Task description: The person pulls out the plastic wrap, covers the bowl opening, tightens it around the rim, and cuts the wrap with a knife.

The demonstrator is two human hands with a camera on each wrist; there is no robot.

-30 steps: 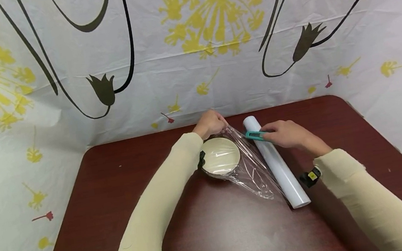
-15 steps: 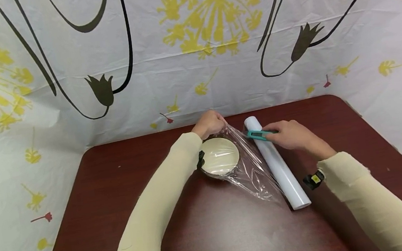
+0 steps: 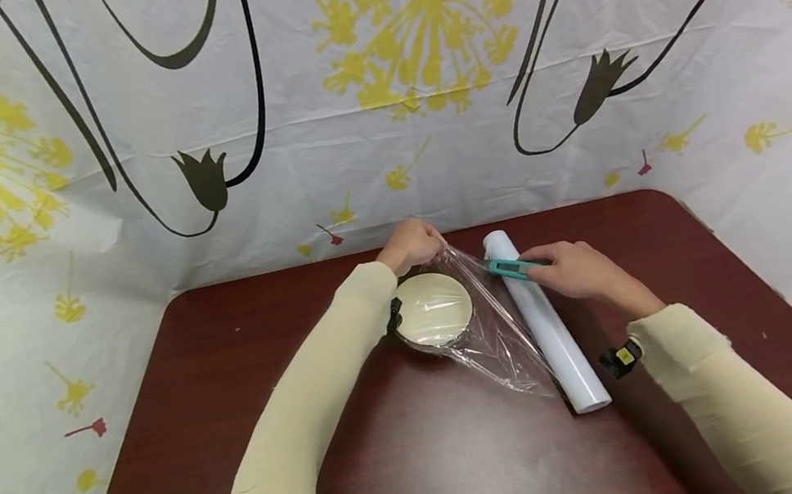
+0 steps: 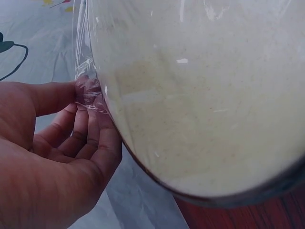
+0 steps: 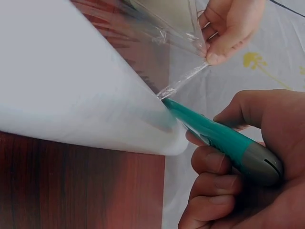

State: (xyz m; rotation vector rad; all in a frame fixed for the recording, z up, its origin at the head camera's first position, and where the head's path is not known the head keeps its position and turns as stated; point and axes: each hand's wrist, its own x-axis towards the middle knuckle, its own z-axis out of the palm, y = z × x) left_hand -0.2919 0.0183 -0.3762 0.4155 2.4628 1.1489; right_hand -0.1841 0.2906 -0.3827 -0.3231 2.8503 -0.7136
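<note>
My left hand (image 3: 412, 245) pinches the far edge of a clear sheet of plastic wrap (image 3: 500, 341) between thumb and fingers. The wrap stretches over a round bowl (image 3: 435, 308) with a pale cream inside or content; which of these cannot be told. From there it runs to a white roll (image 3: 551, 335) lying on the table. A teal utility knife (image 5: 214, 129) with a grey end is gripped in my right hand (image 3: 572, 268). Its tip meets the wrap beside the roll's far end, in the right wrist view. In the left wrist view, bunched film (image 4: 88, 93) sits at the fingertips.
The dark red-brown table (image 3: 255, 429) spreads beneath everything. Behind it hangs a white sheet (image 3: 326, 157) printed with yellow and dark flowers, close to the left hand. Black wrist cameras are strapped on both wrists, the right one (image 3: 621, 357) near the roll.
The knife and right hand have shifted slightly to the right and now sit a little lower in view. The left hand stays in place with the wrap; the film's folds have changed slightly.
</note>
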